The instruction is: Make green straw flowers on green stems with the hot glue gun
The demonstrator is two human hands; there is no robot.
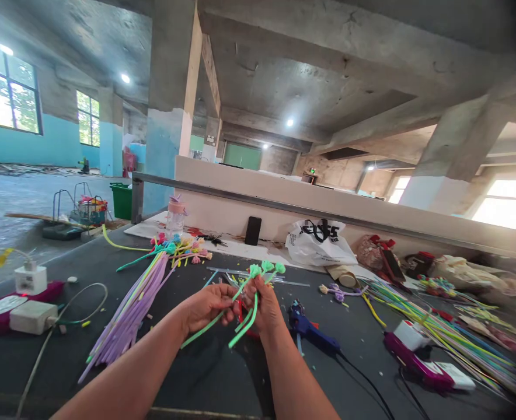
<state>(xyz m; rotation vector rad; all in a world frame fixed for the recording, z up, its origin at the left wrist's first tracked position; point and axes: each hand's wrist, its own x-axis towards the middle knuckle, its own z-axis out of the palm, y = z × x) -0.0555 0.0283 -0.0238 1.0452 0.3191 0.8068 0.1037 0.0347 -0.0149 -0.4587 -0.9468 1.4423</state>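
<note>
Light green pipe-cleaner flowers (267, 266) with curled heads stick up above my right hand (263, 306), which is closed around their stems. Their lower ends (244, 329) hang bent below it. My left hand (209, 306), just beside it, pinches a long green pipe-cleaner stem (203, 331) that slants up toward the flower heads. Something red (240, 310) shows between the hands, mostly hidden by them. A blue glue gun (310, 332) lies on the dark table right of my right hand. Left of my left hand lies a bundle of purple pipe cleaners (131, 309).
Finished colourful flowers (188, 251), a clear bottle (176, 216), a black phone (253, 231) and a white bag (319, 242) stand toward the back. Power strips (419, 361) with plugs and cords lie at both sides. Loose pipe cleaners (455, 332) spread along the right.
</note>
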